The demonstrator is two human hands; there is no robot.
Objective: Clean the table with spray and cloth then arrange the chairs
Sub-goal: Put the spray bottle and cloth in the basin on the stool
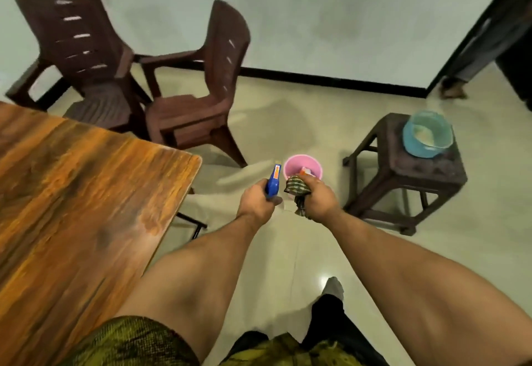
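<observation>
Tiled floor (pixel 288 112), tabletop (pixel 72 187) at left. L hand (pixel 256 200) clamped on spray (pixel 273 181), R hand (pixel 318 200) bunched on cloth (pixel 298 187), both over pink bucket (pixel 290 164). Risk: cloth drops in bucket; chairs (pixel 184 100) crowd the corner

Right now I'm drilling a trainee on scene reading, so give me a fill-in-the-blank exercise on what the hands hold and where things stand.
1. The left hand holds a blue spray bottle, and the right hand holds a ____.
2. The pink bucket stands on the ____.
3. The blue bowl sits on a dark ____.
4. Beyond the wooden table stand ____ brown chairs.

Missing words: cloth; floor; stool; two
</observation>
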